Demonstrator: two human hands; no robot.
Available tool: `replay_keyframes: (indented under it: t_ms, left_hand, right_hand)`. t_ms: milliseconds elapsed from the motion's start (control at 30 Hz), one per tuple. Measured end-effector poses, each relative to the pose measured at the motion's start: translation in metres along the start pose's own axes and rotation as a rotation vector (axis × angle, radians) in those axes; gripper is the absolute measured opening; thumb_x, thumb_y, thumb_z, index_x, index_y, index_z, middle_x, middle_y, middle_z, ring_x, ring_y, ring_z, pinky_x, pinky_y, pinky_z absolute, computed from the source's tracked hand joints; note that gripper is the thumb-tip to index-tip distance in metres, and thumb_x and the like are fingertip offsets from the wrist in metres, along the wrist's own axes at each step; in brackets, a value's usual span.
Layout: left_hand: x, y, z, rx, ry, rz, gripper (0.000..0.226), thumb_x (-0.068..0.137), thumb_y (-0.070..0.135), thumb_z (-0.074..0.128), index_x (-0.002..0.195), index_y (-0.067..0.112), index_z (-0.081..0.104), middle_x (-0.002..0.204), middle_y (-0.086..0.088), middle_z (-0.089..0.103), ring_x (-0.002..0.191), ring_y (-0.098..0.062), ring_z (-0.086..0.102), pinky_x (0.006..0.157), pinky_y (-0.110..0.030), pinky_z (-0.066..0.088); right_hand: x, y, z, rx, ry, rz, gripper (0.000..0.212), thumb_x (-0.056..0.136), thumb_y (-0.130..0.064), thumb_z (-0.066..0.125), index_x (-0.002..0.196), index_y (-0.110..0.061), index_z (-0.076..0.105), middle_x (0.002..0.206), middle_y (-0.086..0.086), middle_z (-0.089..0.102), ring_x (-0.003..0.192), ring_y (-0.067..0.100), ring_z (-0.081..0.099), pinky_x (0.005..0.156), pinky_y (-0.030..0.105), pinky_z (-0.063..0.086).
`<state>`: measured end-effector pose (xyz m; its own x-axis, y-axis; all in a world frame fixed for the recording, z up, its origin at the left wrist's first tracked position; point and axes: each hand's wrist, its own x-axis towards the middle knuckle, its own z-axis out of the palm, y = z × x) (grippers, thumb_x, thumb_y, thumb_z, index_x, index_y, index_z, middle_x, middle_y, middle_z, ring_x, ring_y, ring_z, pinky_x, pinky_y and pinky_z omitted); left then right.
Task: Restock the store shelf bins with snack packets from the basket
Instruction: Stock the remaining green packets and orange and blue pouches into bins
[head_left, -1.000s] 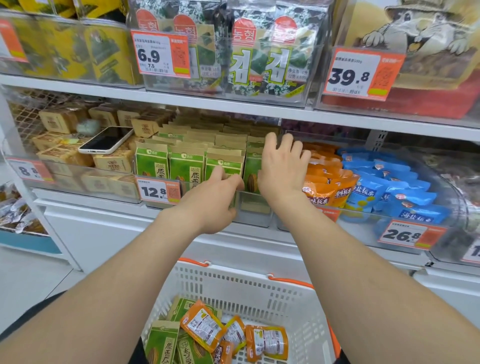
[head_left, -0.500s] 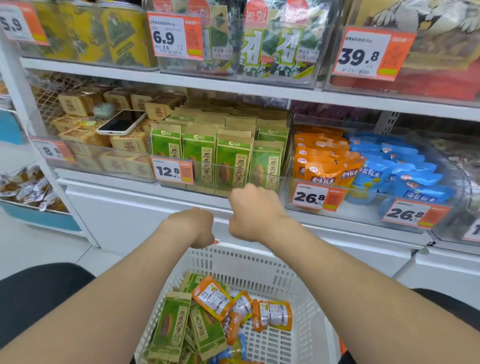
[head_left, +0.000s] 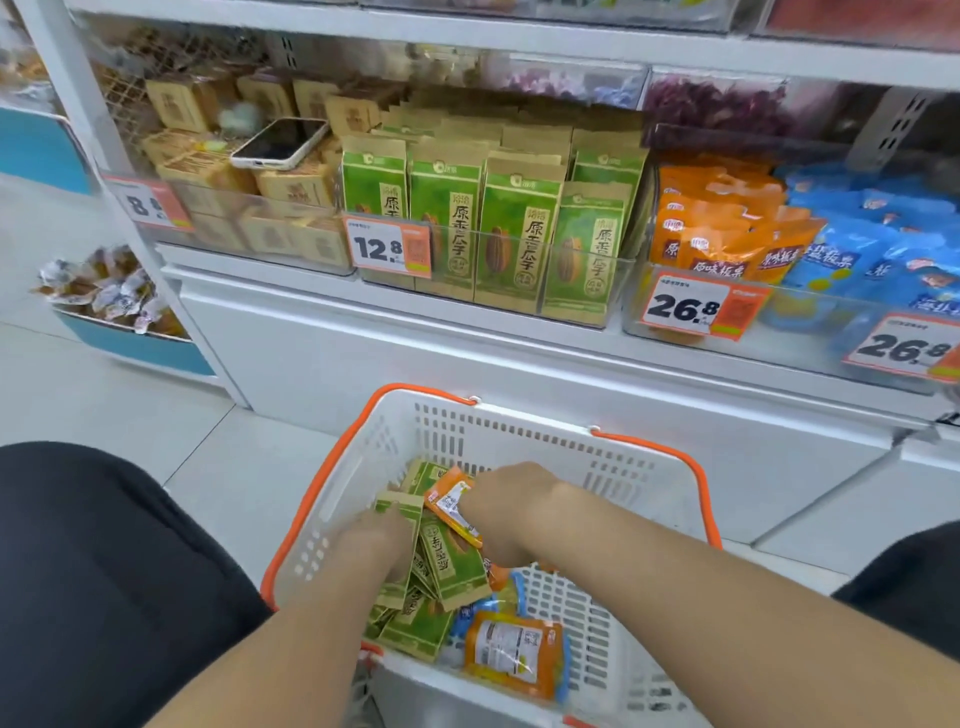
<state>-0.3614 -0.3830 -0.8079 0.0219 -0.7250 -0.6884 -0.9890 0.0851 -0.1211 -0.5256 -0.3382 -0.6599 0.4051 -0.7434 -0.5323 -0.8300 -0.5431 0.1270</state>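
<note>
Lowered from the shelf (head_left: 467, 338) into the basket (head_left: 519, 421), the left hand (head_left: 374, 540) is buried among green packets (head_left: 457, 566), its grip hidden; an orange packet (head_left: 451, 506) is pinched by the curled right hand (head_left: 514, 509). Picking is in hand; next, a lift to the far right bin (head_left: 795, 317) of orange packets seems called for.

A white-edged phone (head_left: 280, 144) lies screen up on stacked brown boxes (head_left: 296, 187). Orange and white price tags read 12.8 (head_left: 388, 247) and 26.8 (head_left: 701, 307). At far left, a blue-fronted tray (head_left: 135, 345) holds wrapped sweets (head_left: 111, 296). Pale floor tiles (head_left: 104, 395) meet a white cabinet (head_left: 519, 374).
</note>
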Motion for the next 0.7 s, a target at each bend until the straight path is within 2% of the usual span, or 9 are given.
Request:
replay_keyframes:
  t_ms: [67, 133, 200, 333, 467, 533, 567, 633, 700]
  left_hand:
    - [0.003, 0.001, 0.013, -0.034, -0.017, -0.02, 0.083, 0.096, 0.007, 0.051, 0.165, 0.01, 0.005, 0.163, -0.025, 0.031, 0.143, -0.042, 0.044, 0.114, -0.051, 0.045]
    - [0.006, 0.003, 0.019, -0.057, -0.029, -0.014, 0.08, 0.098, 0.011, 0.049, 0.165, 0.017, 0.005, 0.164, -0.031, 0.017, 0.146, -0.047, 0.036, 0.117, -0.055, 0.04]
    - [0.011, 0.003, 0.024, -0.094, -0.017, -0.018, 0.069, 0.099, 0.014, 0.048, 0.16, 0.018, 0.016, 0.161, -0.03, 0.017, 0.144, -0.047, 0.036, 0.117, -0.054, 0.039]
    - [0.017, 0.001, 0.025, -0.262, 0.066, -0.023, 0.057, 0.1, 0.013, 0.05, 0.152, 0.009, 0.028, 0.155, -0.026, 0.033, 0.141, -0.04, 0.044, 0.111, -0.044, 0.046]
    - [0.016, 0.006, 0.023, -0.456, 0.189, -0.048, 0.077, 0.097, 0.002, 0.058, 0.159, 0.008, 0.012, 0.156, -0.025, 0.023, 0.126, -0.035, 0.057, 0.096, -0.038, 0.051]
    - [0.019, 0.01, 0.023, -0.583, 0.214, -0.051, 0.076, 0.091, -0.001, 0.066, 0.15, 0.009, 0.019, 0.146, -0.024, 0.035, 0.102, -0.032, 0.06, 0.079, -0.036, 0.05]
    - [0.022, 0.01, 0.022, -0.63, 0.222, -0.058, 0.07, 0.088, 0.001, 0.07, 0.143, 0.008, 0.027, 0.137, -0.021, 0.046, 0.097, -0.03, 0.061, 0.075, -0.035, 0.049]
    - [0.024, 0.01, 0.017, -0.688, 0.249, -0.051, 0.045, 0.086, 0.014, 0.076, 0.122, 0.006, 0.05, 0.115, -0.013, 0.066, 0.096, -0.029, 0.067, 0.077, -0.035, 0.056]
    - [0.022, 0.01, 0.01, -0.739, 0.3, -0.06, 0.024, 0.09, 0.032, 0.071, 0.095, 0.011, 0.063, 0.099, -0.011, 0.072, 0.089, -0.029, 0.069, 0.08, -0.039, 0.061]
  right_hand:
    - [0.001, -0.001, 0.001, 0.001, 0.006, 0.002, 0.037, 0.098, -0.009, 0.06, 0.072, -0.018, 0.036, 0.077, 0.0, 0.042, 0.061, 0.016, 0.045, 0.06, 0.033, 0.049]
    - [0.004, -0.001, 0.0, -0.011, -0.005, -0.005, 0.034, 0.096, -0.007, 0.059, 0.073, -0.017, 0.038, 0.076, 0.0, 0.044, 0.06, 0.016, 0.045, 0.063, 0.034, 0.051]
    - [0.008, 0.001, -0.001, -0.013, -0.009, -0.013, 0.033, 0.095, -0.004, 0.059, 0.072, -0.017, 0.038, 0.075, 0.0, 0.046, 0.059, 0.017, 0.045, 0.064, 0.033, 0.052]
    - [0.014, 0.004, -0.003, -0.031, -0.018, -0.01, 0.034, 0.093, 0.0, 0.055, 0.072, -0.018, 0.036, 0.077, 0.001, 0.048, 0.061, 0.017, 0.047, 0.064, 0.034, 0.05]
    - [0.02, 0.006, 0.001, -0.041, -0.036, 0.002, 0.02, 0.094, -0.005, 0.055, 0.08, -0.017, 0.049, 0.087, 0.002, 0.054, 0.066, 0.017, 0.05, 0.059, 0.032, 0.048]
    - [0.025, 0.009, 0.003, -0.033, -0.035, 0.006, 0.007, 0.096, -0.011, 0.057, 0.098, -0.016, 0.061, 0.097, 0.002, 0.058, 0.072, 0.018, 0.056, 0.056, 0.032, 0.045]
    - [0.027, 0.01, 0.004, -0.023, -0.036, 0.008, 0.011, 0.096, -0.013, 0.057, 0.105, -0.016, 0.064, 0.1, 0.003, 0.06, 0.073, 0.019, 0.057, 0.054, 0.032, 0.043]
    - [0.027, 0.013, 0.003, -0.009, -0.046, 0.011, 0.015, 0.096, -0.014, 0.058, 0.109, -0.015, 0.066, 0.1, 0.003, 0.061, 0.068, 0.019, 0.056, 0.051, 0.031, 0.041]
    - [0.024, 0.016, 0.0, -0.018, -0.051, 0.017, 0.013, 0.095, -0.01, 0.058, 0.106, -0.013, 0.065, 0.096, 0.004, 0.06, 0.063, 0.018, 0.053, 0.05, 0.03, 0.04]
